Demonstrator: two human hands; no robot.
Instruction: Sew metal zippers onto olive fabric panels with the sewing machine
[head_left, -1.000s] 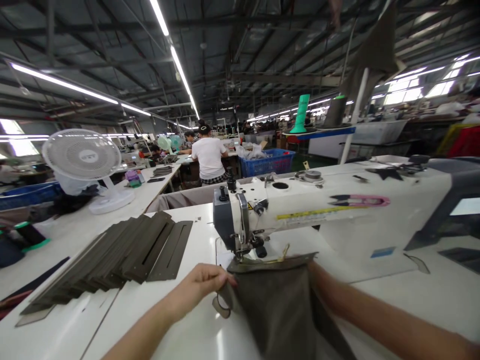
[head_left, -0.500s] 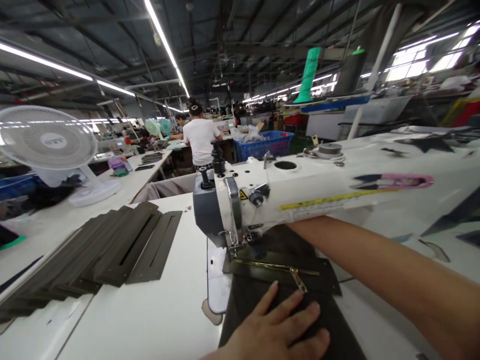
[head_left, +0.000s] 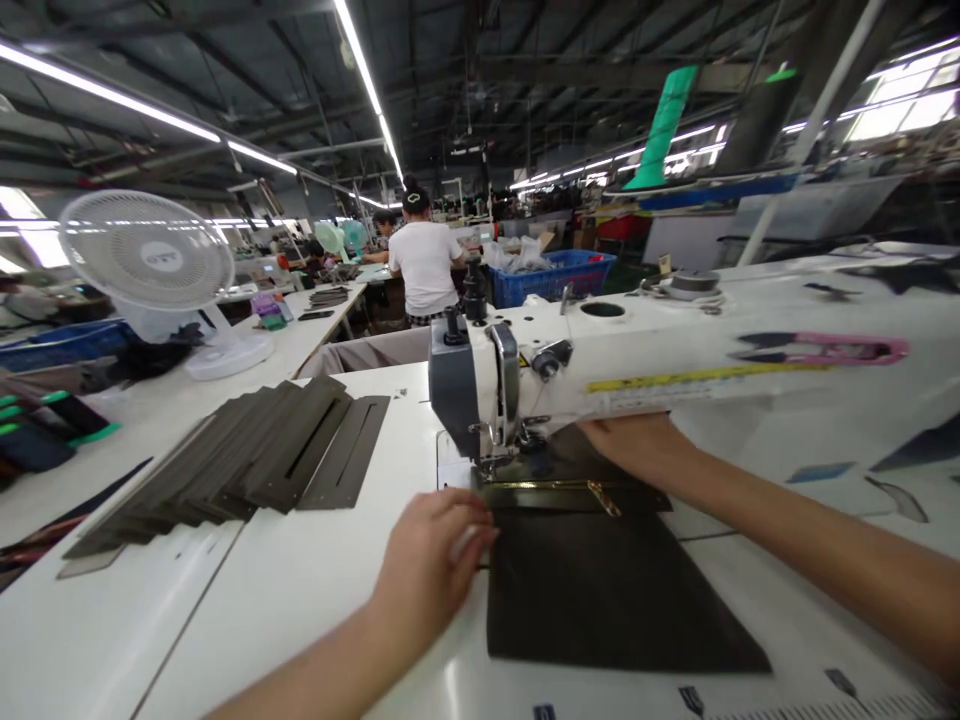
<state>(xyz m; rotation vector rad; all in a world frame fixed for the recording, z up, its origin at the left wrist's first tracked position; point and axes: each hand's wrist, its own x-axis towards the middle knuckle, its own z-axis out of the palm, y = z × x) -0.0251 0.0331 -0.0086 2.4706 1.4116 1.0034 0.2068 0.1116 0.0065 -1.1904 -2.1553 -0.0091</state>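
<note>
Left hand [head_left: 427, 560]: fingers [head_left: 471, 522] curled inward and loosely closed, tips right at the left edge of a dark olive fabric panel [head_left: 607, 590]. Pinching that edge or only resting beside it: impossible to tell. Right hand [head_left: 637, 447]: well across from the left one, reaching in under the arm of a white industrial sewing machine [head_left: 637, 375], fingers [head_left: 600, 430] extended, open and flat on the dark fabric.

Between the two sets of fingers, the panel lying flat on the white tabletop [head_left: 225, 620], its far end under the machine. Just below the right fingertips, a brass zipper [head_left: 547, 484] running across that far end, with its zipper pull [head_left: 604, 497] lying on the fabric. Toward the left of the right fingertips, the presser foot [head_left: 491, 462] at the zipper's left end.

Left of the left fingers, a fanned stack of slotted olive fabric pieces [head_left: 270, 450] on the tabletop. Above the right fingers, pink-handled thread snips [head_left: 817, 350] on the machine arm. Far beyond all fingers, a co-worker in a white shirt [head_left: 424, 268], back turned, beside a blue plastic crate [head_left: 551, 282].
</note>
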